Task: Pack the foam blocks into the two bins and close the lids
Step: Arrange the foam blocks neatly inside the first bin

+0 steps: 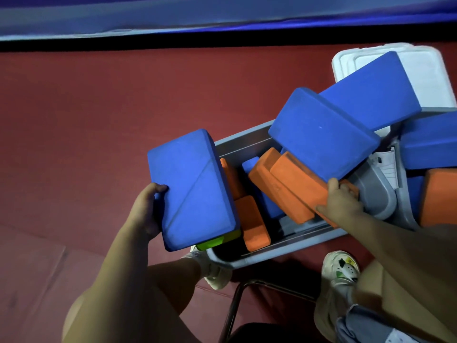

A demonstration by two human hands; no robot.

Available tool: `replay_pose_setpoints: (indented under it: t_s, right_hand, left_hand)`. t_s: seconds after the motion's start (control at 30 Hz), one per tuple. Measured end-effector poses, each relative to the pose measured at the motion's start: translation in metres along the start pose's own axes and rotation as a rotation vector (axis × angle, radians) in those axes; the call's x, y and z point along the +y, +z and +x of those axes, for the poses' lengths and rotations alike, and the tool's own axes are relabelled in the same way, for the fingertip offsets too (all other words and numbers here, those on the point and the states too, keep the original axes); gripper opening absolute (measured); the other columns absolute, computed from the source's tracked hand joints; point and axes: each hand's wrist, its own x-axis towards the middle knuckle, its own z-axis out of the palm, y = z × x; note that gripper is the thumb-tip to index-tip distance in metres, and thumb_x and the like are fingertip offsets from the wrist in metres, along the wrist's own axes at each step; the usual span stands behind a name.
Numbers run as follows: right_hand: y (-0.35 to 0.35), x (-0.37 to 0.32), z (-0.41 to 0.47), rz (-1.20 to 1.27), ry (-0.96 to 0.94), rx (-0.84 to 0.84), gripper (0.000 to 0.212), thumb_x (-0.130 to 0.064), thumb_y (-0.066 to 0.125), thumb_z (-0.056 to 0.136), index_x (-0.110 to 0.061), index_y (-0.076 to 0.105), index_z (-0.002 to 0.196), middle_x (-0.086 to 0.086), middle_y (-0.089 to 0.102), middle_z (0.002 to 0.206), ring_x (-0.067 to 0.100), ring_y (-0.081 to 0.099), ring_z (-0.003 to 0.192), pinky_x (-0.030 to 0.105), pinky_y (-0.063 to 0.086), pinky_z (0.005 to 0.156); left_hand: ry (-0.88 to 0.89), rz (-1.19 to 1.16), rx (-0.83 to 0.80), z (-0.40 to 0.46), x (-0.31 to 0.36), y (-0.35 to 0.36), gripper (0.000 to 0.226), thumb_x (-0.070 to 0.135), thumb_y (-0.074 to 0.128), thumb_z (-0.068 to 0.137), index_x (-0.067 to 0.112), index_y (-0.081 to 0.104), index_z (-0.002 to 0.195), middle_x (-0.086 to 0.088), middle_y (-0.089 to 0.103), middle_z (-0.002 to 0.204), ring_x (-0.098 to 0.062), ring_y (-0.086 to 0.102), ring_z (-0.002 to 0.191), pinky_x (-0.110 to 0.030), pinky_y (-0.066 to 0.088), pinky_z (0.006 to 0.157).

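Grey bin on red floor, its near rim partly hidden by blocks. Second bin cut off right. My left hand grips a blue block over the bin's left end; my right hand grips an orange block under tilted blue blocks.

No text, label, brand, number or sign can be read anywhere in the view; the blue foam block held up in front shows only a plain diagonal crease, not a mark. The white panel by the grey bin bears small dark marks too blurred to read.
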Motion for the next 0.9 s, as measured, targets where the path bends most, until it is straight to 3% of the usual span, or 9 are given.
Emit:
replay_pose_setpoints:
  t_s: [0.2, 0.33, 0.4, 0.47, 0.53, 0.6, 0.67, 0.77, 0.9]
  right_hand:
    - [-0.015, -0.004, 0.003, 0.236, 0.021, 0.122, 0.036, -0.040, 0.066, 0.083, -0.010, 0.055, 0.097, 0.018, 0.051, 0.112, 0.036, 0.055, 0.097, 0.036, 0.045, 0.085]
    - [-0.027, -0.007, 0.004, 0.524, 0.142, 0.207, 0.041, -0.041, 0.065, 0.084, -0.012, 0.045, 0.063, 0.011, 0.056, 0.074, 0.031, 0.054, 0.072, 0.031, 0.039, 0.066]
    - [-0.032, -0.007, 0.007, 0.782, 0.278, 0.224, 0.053, -0.055, 0.071, 0.072, -0.007, 0.048, 0.071, 0.007, 0.054, 0.069, 0.027, 0.056, 0.072, 0.033, 0.042, 0.065]
    - [-0.033, -0.004, 0.015, 1.090, 0.394, 0.241, 0.084, -0.066, 0.079, 0.050, -0.004, 0.052, 0.101, 0.006, 0.060, 0.093, 0.024, 0.061, 0.087, 0.037, 0.052, 0.076]
    - [-0.031, 0.010, 0.033, 1.295, 0.411, 0.230, 0.112, -0.066, 0.085, 0.036, -0.015, 0.043, 0.126, -0.002, 0.056, 0.121, 0.018, 0.058, 0.106, 0.043, 0.050, 0.091]
    - [-0.045, 0.011, 0.039, 1.462, 0.349, 0.145, 0.098, -0.053, 0.089, 0.046, -0.029, 0.044, 0.131, -0.008, 0.059, 0.126, 0.016, 0.059, 0.112, 0.048, 0.051, 0.090]
    - [-0.062, 0.008, 0.038, 1.596, 0.279, 0.024, 0.072, -0.030, 0.083, 0.068, -0.032, 0.047, 0.130, -0.008, 0.060, 0.126, 0.016, 0.058, 0.112, 0.045, 0.053, 0.077]
    - [-0.071, 0.003, 0.037, 1.545, 0.250, -0.028, 0.069, -0.018, 0.079, 0.073, -0.030, 0.046, 0.132, -0.006, 0.056, 0.131, 0.021, 0.053, 0.116, 0.047, 0.048, 0.082]
    - [-0.076, -0.019, 0.008, 1.186, 0.227, 0.230, 0.094, -0.043, 0.085, 0.052, -0.019, 0.042, 0.132, 0.002, 0.049, 0.135, 0.027, 0.050, 0.123, 0.052, 0.044, 0.099]
  left_hand:
    - [0.014, -0.004, 0.111, 0.002, 0.004, 0.006, 0.042, 0.041, 0.056, 0.071, 0.015, 0.060, 0.104, -0.006, 0.065, 0.090, -0.027, 0.062, 0.079, -0.035, 0.046, 0.074]
    - [0.043, 0.021, 0.172, 0.005, 0.002, 0.008, 0.055, 0.067, 0.045, 0.086, 0.024, 0.060, 0.117, -0.005, 0.068, 0.107, -0.027, 0.063, 0.098, -0.042, 0.049, 0.080]
    - [0.029, 0.071, 0.274, 0.007, 0.002, 0.003, 0.073, 0.079, 0.044, 0.077, 0.026, 0.054, 0.127, -0.003, 0.061, 0.121, -0.027, 0.058, 0.111, -0.049, 0.045, 0.095]
    - [0.079, 0.175, 0.402, 0.005, 0.008, 0.005, 0.085, 0.084, 0.041, 0.071, 0.027, 0.046, 0.135, 0.002, 0.054, 0.129, -0.026, 0.052, 0.117, -0.052, 0.039, 0.101]
    - [0.245, 0.258, 0.537, -0.001, 0.016, 0.013, 0.078, 0.075, 0.044, 0.079, 0.023, 0.043, 0.137, 0.005, 0.049, 0.130, -0.020, 0.048, 0.118, -0.045, 0.038, 0.102]
    - [0.524, 0.352, 0.600, -0.015, 0.021, 0.029, 0.063, 0.056, 0.050, 0.089, 0.017, 0.043, 0.138, 0.002, 0.047, 0.134, -0.015, 0.047, 0.122, -0.037, 0.037, 0.105]
    - [0.805, 0.537, 0.547, -0.037, 0.022, 0.051, 0.051, 0.039, 0.056, 0.091, 0.016, 0.045, 0.135, 0.004, 0.046, 0.134, -0.010, 0.045, 0.124, -0.030, 0.037, 0.105]
    - [0.998, 0.763, 0.368, -0.054, 0.013, 0.092, 0.042, 0.021, 0.060, 0.090, 0.014, 0.049, 0.131, 0.010, 0.045, 0.125, -0.003, 0.042, 0.119, -0.025, 0.035, 0.101]
    - [0.741, 0.617, 0.090, -0.055, -0.002, 0.166, 0.052, 0.027, 0.064, 0.087, 0.017, 0.044, 0.134, 0.004, 0.049, 0.132, -0.008, 0.047, 0.122, -0.035, 0.040, 0.107]
